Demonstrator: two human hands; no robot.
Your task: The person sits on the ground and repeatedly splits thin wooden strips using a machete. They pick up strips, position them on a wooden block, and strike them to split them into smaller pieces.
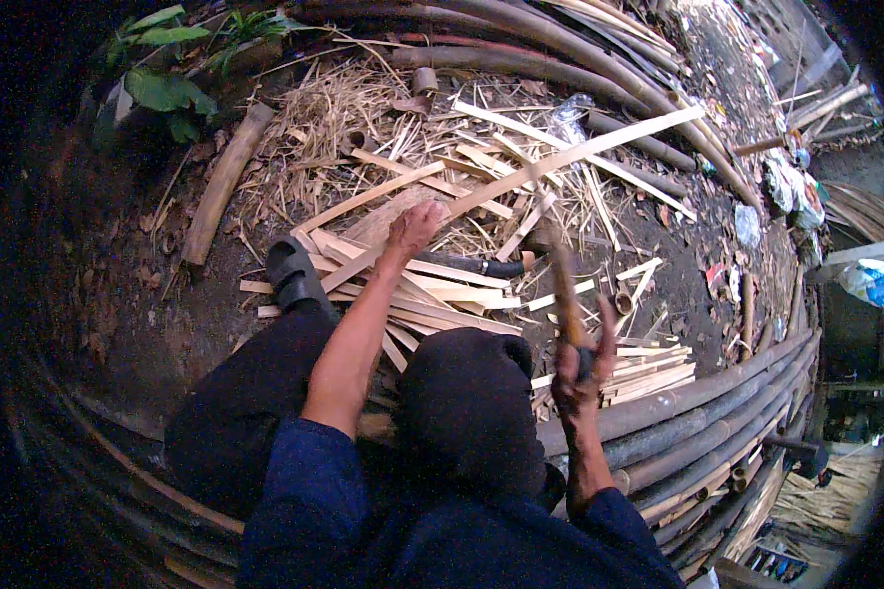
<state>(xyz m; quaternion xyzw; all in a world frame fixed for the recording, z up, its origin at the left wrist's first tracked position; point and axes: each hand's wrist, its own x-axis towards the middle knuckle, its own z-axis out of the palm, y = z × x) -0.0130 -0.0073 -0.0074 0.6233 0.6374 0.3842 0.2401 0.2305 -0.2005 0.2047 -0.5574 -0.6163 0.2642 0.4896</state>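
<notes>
In the head view, nearest to the body, two dark-clothed knees (471,412) are bent, on the near side of the long pale strip (599,147), which is the landmark here. Also on its near side, to the right, lies a bundle of thin strips (653,378), and beside this bundle the right hand (581,378) is raised from a bent forearm, with the wrist upright. Its grip is around the handle of a long tool (563,285); the handle is pressed in the palm, while some fingers point upward and are not fully curled. The tool is blurred and its far end reaches toward the strip, but I cannot tell if they touch. The left forearm is stretched forward, and the left hand (414,231) is at the lower-left part of the strip, knuckles up, fingers folded over it in a closed grip. A pale wooden block (378,218) is just beside this hand. Left of the strip's lower part is a dark shoe (293,275). Beyond the strip, dry shavings (329,113) are spread on the soil, and farther from it run long dark poles (521,61).
</notes>
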